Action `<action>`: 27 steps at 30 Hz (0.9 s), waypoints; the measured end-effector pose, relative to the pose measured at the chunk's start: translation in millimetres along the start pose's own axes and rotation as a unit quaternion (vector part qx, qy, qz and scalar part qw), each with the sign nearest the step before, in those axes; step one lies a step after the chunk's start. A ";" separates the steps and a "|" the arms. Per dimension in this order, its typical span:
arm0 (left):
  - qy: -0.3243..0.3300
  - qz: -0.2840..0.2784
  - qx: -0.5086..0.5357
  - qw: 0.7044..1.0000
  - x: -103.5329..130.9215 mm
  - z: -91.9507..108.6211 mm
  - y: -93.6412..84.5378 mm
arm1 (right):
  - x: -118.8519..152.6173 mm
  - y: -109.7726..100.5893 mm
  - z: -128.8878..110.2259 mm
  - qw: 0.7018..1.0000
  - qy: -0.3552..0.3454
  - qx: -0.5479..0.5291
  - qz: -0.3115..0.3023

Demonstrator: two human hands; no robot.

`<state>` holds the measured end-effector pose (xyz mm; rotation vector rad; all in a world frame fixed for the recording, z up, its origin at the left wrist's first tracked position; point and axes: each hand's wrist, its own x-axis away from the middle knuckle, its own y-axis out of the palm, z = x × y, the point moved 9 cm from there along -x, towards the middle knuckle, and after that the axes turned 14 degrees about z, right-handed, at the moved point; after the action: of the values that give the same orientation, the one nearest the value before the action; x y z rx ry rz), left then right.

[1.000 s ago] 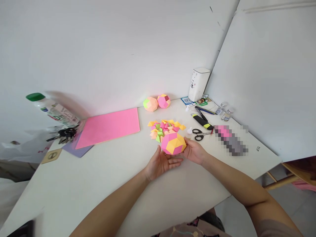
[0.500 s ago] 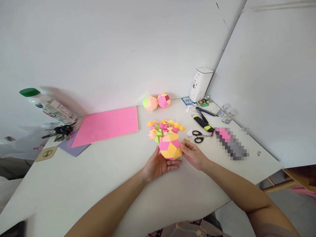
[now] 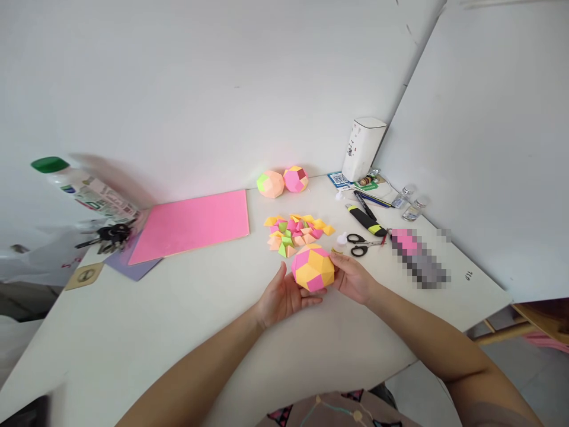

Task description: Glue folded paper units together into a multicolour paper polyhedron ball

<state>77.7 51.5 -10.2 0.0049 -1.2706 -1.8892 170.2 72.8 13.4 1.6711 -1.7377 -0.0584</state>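
Cradling pink-and-yellow faceted paper ball [image 3: 313, 270] just on near side of folded-paper pile [image 3: 292, 226]: left hand [image 3: 280, 301] beneath, fingers loosely open; right hand [image 3: 356, 281] pinching its edge. Judged a two-handed holding step; for any turning, keep pinch light.

Top [image 3: 331, 415] is dull mauve-brown — dark triangular motifs with pink, thin teal line, tan round spots. Right sleeve [image 3: 500, 415] is plain, similarly toned, and ends above the elbow — left hand [image 3: 280, 300] and right hand [image 3: 353, 280] are bare.
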 end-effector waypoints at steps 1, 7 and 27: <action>0.000 0.002 0.001 1.000 -0.1 -0.1 -0.5 | 0.3 0.2 -0.7 1.000 -0.002 0.003 -0.002; -0.001 0.013 0.002 1.000 -1.9 -0.4 -3.6 | 1.7 -2.1 -3.7 1.000 -0.017 0.018 -0.005; 0.248 0.067 -0.186 0.949 14.3 30.4 -12.8 | 43.6 38.5 -37.6 0.762 -0.411 0.455 -0.207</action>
<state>47.4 67.3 0.8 0.1800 -0.5560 -1.8290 160.4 56.5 80.0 3.0995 -2.1168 -0.2011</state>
